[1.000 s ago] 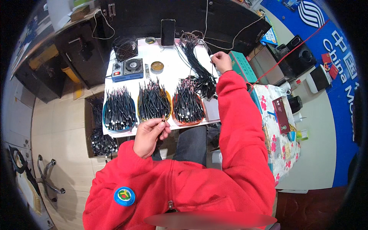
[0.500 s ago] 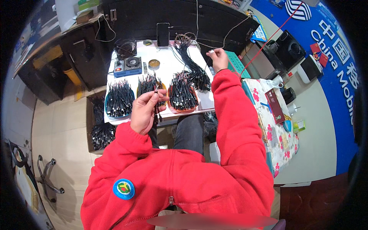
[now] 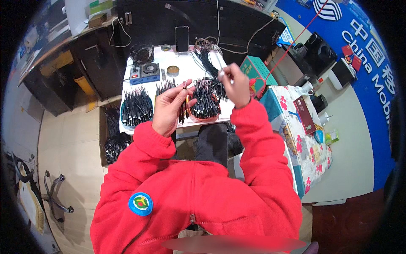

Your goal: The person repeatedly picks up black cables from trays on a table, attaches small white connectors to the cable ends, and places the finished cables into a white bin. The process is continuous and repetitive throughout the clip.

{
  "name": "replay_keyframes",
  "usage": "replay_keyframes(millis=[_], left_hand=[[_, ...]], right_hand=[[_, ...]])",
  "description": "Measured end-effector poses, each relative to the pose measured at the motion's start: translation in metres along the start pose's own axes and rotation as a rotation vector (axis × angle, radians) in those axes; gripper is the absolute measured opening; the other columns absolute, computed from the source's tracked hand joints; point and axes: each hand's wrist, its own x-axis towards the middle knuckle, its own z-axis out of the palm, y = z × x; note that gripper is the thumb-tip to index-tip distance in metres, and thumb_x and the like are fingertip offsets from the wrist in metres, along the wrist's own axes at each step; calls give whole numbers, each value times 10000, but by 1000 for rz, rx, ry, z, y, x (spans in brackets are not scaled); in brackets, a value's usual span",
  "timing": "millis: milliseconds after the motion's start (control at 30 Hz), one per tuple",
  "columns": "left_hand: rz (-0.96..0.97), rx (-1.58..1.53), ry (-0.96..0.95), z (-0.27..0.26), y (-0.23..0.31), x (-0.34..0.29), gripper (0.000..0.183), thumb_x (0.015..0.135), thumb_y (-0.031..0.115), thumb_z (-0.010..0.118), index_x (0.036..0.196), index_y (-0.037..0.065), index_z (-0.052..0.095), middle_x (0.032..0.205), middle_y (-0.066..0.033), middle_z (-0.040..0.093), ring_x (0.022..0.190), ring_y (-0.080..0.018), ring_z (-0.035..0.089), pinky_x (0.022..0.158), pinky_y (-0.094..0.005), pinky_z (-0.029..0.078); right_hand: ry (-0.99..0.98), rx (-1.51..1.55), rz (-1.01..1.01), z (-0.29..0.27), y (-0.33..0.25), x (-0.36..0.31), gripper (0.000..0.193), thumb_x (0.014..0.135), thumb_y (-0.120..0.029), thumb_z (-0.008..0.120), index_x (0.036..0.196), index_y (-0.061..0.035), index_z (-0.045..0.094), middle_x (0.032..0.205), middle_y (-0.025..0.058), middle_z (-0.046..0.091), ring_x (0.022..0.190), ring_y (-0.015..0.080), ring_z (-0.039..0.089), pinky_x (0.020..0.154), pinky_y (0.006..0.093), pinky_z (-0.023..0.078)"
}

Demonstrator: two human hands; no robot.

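Note:
My left hand (image 3: 170, 108) is closed in a pinch on thin black cables (image 3: 182, 112), with fine bare wire ends standing above its fingertips. Over the right side of the white table, my right hand (image 3: 237, 86) has its fingers drawn together on a small whitish thing (image 3: 221, 74), too small and blurred to name. Behind and beside the left hand stand bundles of short black cables: a left bundle (image 3: 136, 106), a partly hidden middle bundle (image 3: 164, 87) and a right bundle (image 3: 205, 99) in an orange container. Longer black cables (image 3: 207, 63) trail at the back right.
Further back are a blue device with a red switch (image 3: 144, 77), a small round tin (image 3: 172, 70) and a propped-up phone (image 3: 182, 39). A box of cables (image 3: 115, 142) sits on the floor at left. At right are a green box (image 3: 259, 70) and a flower-patterned tablecloth (image 3: 311, 158).
My right hand has come back from near the green box toward me, its fingers still pinched. My left hand keeps its cables and has shifted slightly right and up. The view has tilted a little.

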Motion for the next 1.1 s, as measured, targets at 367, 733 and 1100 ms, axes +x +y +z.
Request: replay_keyframes(millis=[367, 733, 1100], left_hand=[[275, 134, 75, -8, 40, -36, 154, 920, 47, 556, 987, -52, 654, 1246, -155, 549, 941, -199, 640, 794, -281, 552], [-103, 47, 34, -22, 45, -51, 162, 943, 103, 541, 982, -31, 623, 1122, -132, 602, 908, -158, 633, 782, -310, 571], [-56, 96, -274, -14, 24, -90, 154, 950, 79, 510, 922, -38, 606, 1020, -191, 649, 553, -63, 445, 560, -221, 416]], right_hand=[[-84, 286, 74, 64, -104, -170, 118, 797, -1, 616, 897, -3, 553, 820, 163, 605, 732, 339, 616, 637, 364, 487], [-217, 197, -163, 78, -88, -187, 190, 740, 47, 615, 903, 4, 525, 873, 165, 609, 798, 346, 616, 708, 380, 508], [-249, 914, 462, 31, -80, -139, 200, 911, -90, 590, 1088, 2, 587, 997, 64, 633, 870, 124, 607, 721, 253, 494]])
